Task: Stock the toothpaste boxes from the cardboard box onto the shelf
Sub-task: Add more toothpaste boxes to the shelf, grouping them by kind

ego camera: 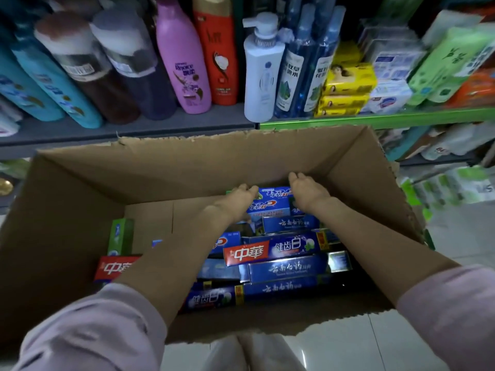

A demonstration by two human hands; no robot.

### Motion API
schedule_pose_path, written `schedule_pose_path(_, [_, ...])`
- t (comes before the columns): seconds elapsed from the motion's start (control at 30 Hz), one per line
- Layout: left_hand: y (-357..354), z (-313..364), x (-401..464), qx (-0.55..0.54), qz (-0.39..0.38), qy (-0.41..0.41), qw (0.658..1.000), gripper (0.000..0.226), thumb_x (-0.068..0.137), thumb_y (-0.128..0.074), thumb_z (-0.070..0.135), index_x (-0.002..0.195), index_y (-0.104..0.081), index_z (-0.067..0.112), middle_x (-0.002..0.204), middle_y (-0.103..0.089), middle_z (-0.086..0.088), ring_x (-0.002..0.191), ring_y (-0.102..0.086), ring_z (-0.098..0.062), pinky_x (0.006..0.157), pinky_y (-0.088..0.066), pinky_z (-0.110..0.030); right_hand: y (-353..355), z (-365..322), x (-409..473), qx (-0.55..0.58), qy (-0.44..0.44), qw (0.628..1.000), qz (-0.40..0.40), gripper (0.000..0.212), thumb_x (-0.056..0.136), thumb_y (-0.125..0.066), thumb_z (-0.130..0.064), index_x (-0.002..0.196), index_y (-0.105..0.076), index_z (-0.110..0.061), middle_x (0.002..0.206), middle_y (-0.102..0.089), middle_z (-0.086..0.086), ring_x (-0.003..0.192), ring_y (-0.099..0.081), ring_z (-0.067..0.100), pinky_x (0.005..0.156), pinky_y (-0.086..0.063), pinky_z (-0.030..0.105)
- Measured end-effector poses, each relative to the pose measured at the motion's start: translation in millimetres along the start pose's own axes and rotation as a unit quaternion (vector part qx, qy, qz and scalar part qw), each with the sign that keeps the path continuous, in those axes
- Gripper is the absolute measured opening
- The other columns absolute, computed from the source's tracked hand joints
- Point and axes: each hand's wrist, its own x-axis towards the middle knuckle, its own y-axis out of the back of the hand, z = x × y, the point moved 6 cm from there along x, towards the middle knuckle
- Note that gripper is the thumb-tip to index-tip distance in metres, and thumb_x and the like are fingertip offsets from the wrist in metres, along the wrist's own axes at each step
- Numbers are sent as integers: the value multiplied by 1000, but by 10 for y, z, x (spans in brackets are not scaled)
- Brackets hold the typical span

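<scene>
Reaching into a large cardboard box (80, 210) with both arms, pale pink sleeves (88, 330) pushed up past the wrists. Left hand (238, 199) down at the far end of the box, fingers curled over the left end of a blue toothpaste box (270, 202) lying at the top of the pile. Right hand (305, 191) at the right end of that same blue toothpaste box, fingers bent over its far edge; whether either hand truly grips or only rests there, cannot tell. Heap of toothpaste boxes (281, 271) filling the right and near part of the cardboard box, mostly dark blue, lying flat and crosswise. 1 red-and-blue toothpaste box (270, 250) across the middle of the heap, another red one (115, 269) partly under the left forearm. Green toothpaste box (120, 236) standing upright against the left side, bare cardboard floor just beside it. Shelf (160, 124) directly behind the cardboard box, loaded with upright bottles: purple shampoo bottle (184, 62), red bottle (219, 54), white pump bottle (263, 73). Yellow soap packs (345, 89) stacked further right on a green-edged shelf (388, 119). Cardboard box rim torn and ragged along the far edge
</scene>
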Motion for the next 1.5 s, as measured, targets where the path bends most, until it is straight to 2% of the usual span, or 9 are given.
schedule_pose_path(0.3, [305,-309,-267,-104,59,7,993,17,92,-53,5,107,-61,5,110,-66,-11,104,-61,-23,84,-44,-25,93,-122,-147,45,8,999,-22,45,84,-66,-13,121,-42,-4,126,-50,19,118,-49,35,91,-46,43])
schedule_pose_path(0.5, [145,-288,-553,-54,-13,15,998,76,80,-72,25,143,-31,11,138,-44,-9,125,-46,-26,100,-40,-32,187,-329,-391,81,13,993,-79,60,83,-67,-35,124,-36,-5,122,-55,16,109,-55,34,80,-44,36])
schedule_pose_path(0.6, [186,-275,-607,-63,62,29,996,63,86,-66,23,137,-35,4,136,-46,-17,125,-45,-30,98,-38,-31,234,-460,-497,142,4,986,-88,48,86,-61,-38,115,-46,-4,110,-58,16,92,-58,28,72,-45,34])
schedule_pose_path(0.87, [571,-682,-1281,-343,224,18,912,40,84,-69,20,112,-49,0,120,-61,-10,108,-60,-25,89,-50,-39,367,-909,-995,476,-70,869,-114,37,94,-50,-40,116,-49,-10,74,-66,12,42,-53,13,44,-47,20])
schedule_pose_path(1.0, [798,-793,-1712,-489,263,3,832,25,94,-55,22,111,-44,8,110,-60,-3,96,-58,-15,80,-50,-29,445,-1236,-1313,585,-45,800,-128,26,93,-53,-28,103,-57,-4,74,-65,11,53,-63,16,59,-52,27])
schedule_pose_path(1.13, [1038,-815,-2327,-501,288,-26,816,24,98,-45,32,114,-36,16,93,-54,11,87,-57,-11,81,-50,-29,622,-1775,-1817,650,21,748,-131,17,93,-53,-19,96,-60,-4,80,-69,11,61,-70,19,54,-54,22])
schedule_pose_path(1.27, [1358,-949,-2962,-523,337,-35,782,20,99,-43,31,110,-38,15,93,-55,5,81,-58,-10,74,-50,-24,906,-2315,-2186,649,71,753,-75,4,90,-54,-6,94,-55,-7,86,-65,11,69,-68,20,57,-55,27])
schedule_pose_path(1.4, [1741,-1185,-3502,-502,410,-2,762,32,88,-61,38,104,-45,15,93,-59,0,88,-62,-24,81,-50,-37,1249,-2905,-2328,625,137,769,-2,43,82,-67,-1,119,-45,-4,105,-63,16,81,-62,21,67,-54,33])
schedule_pose_path(1.5, [2050,-1413,-3830,-456,457,37,762,52,70,-81,36,104,-46,15,94,-60,6,87,-61,-16,80,-52,-34,1520,-3336,-2409,561,199,803,41,44,77,-76,-16,109,-46,-11,113,-63,17,85,-63,20,60,-51,23])
